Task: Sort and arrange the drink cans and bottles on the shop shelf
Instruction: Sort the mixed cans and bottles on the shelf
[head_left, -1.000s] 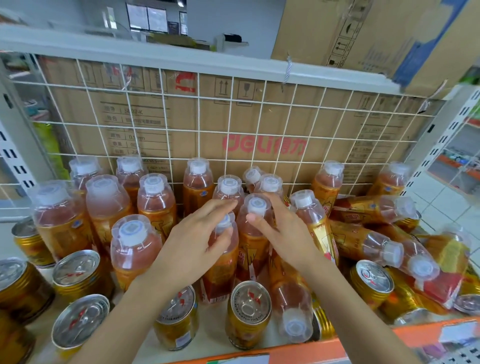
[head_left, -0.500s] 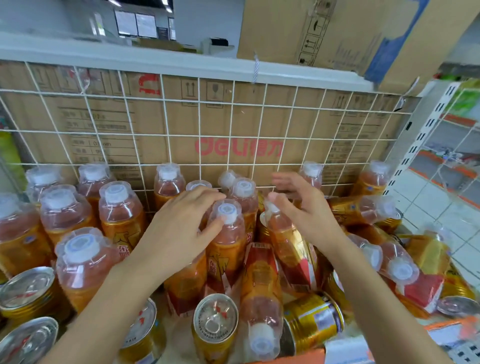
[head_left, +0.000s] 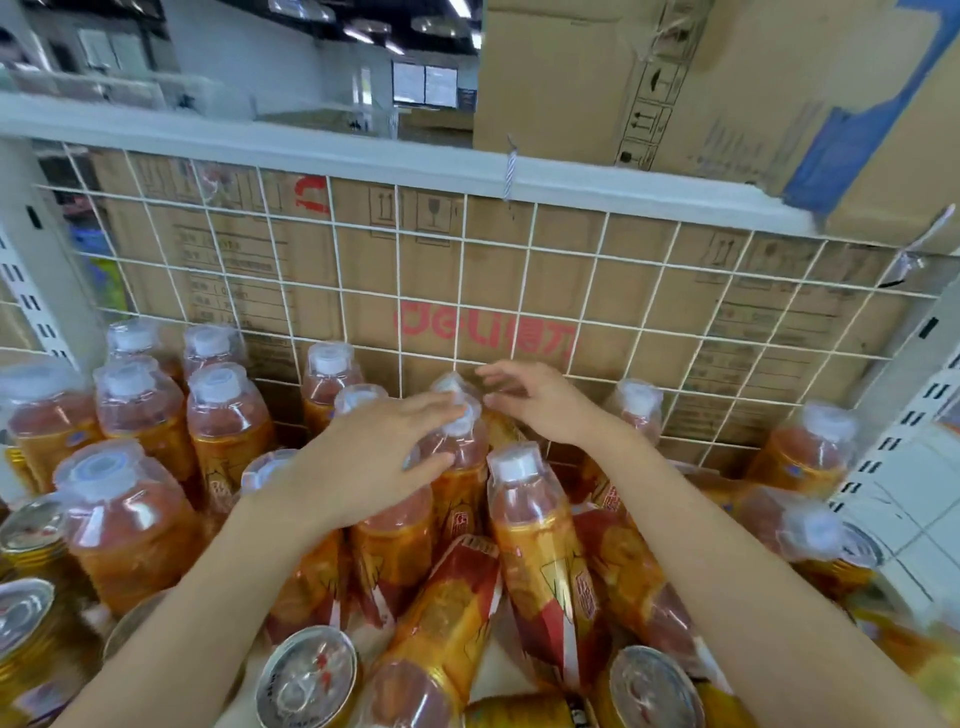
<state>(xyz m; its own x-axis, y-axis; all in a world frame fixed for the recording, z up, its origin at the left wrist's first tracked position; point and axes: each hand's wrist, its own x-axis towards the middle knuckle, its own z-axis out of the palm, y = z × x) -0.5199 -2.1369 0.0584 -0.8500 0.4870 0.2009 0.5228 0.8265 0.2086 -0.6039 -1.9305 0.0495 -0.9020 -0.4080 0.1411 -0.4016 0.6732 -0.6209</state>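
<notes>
Orange drink bottles with clear caps crowd the shelf, and gold cans (head_left: 307, 680) stand along the front. My left hand (head_left: 363, 462) lies over the top of an upright middle bottle (head_left: 460, 470), fingers straight across its cap and thumb against its shoulder. My right hand (head_left: 543, 405) hovers just right of it near the wire grid, fingers loosely spread and holding nothing. Another capped bottle (head_left: 451, 382) stands right behind, between my two hands. A tilted bottle (head_left: 540, 540) leans below my right wrist. One bottle (head_left: 441, 618) lies flat, pointing toward me.
A white wire grid (head_left: 524, 291) backs the shelf, with printed cardboard behind it. Upright bottles (head_left: 124, 519) fill the left side and more cans (head_left: 28, 532) stand at the left edge. Toppled bottles (head_left: 810, 530) pile up on the right. A cardboard box (head_left: 727, 104) sits on the shelf above.
Both hands have moved further back toward the grid and closer together over the rear middle bottles. The view has shifted forward and to the right.
</notes>
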